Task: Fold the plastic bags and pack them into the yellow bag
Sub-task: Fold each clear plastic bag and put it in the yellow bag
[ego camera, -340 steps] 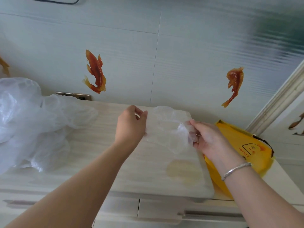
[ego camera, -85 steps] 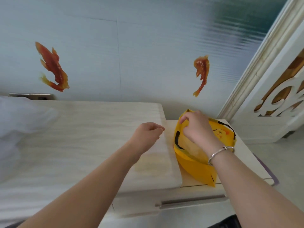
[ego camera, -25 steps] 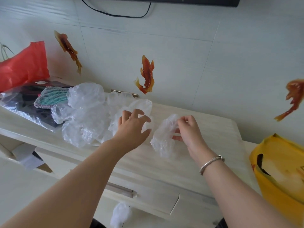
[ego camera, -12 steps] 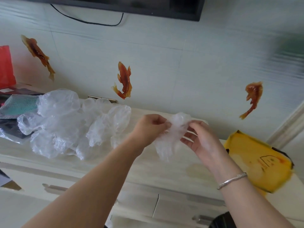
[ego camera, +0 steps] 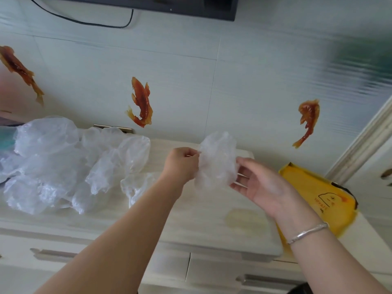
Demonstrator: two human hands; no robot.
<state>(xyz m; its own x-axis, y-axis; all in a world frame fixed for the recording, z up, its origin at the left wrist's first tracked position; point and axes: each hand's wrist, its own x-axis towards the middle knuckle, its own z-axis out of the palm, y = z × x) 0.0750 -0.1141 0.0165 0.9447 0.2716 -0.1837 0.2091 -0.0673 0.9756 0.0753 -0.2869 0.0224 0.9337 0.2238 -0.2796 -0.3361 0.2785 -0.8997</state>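
Note:
A small crumpled clear plastic bag (ego camera: pixel 217 158) hangs in the air between my hands, above the pale wooden cabinet top (ego camera: pixel 201 211). My left hand (ego camera: pixel 183 164) pinches its left edge with curled fingers. My right hand (ego camera: pixel 261 184) is at its right edge, palm toward me, fingers spread against the plastic; the fingertips are partly hidden behind the bag. A pile of several more clear plastic bags (ego camera: pixel 63 162) lies on the left of the cabinet top. The yellow bag (ego camera: pixel 322 200) with a duck print stands at the right, beyond my right wrist.
The cabinet has drawers with metal handles (ego camera: pixel 53 252) along its front. A tiled wall with orange fish stickers (ego camera: pixel 141 102) rises behind. A dark screen (ego camera: pixel 169 5) and cable hang above. A white door frame (ego camera: pixel 364 141) stands at the far right.
The bag has been spread wider between my hands since half a second ago. The camera view shifted slightly, keeping the pile at the left and the yellow bag at the right.

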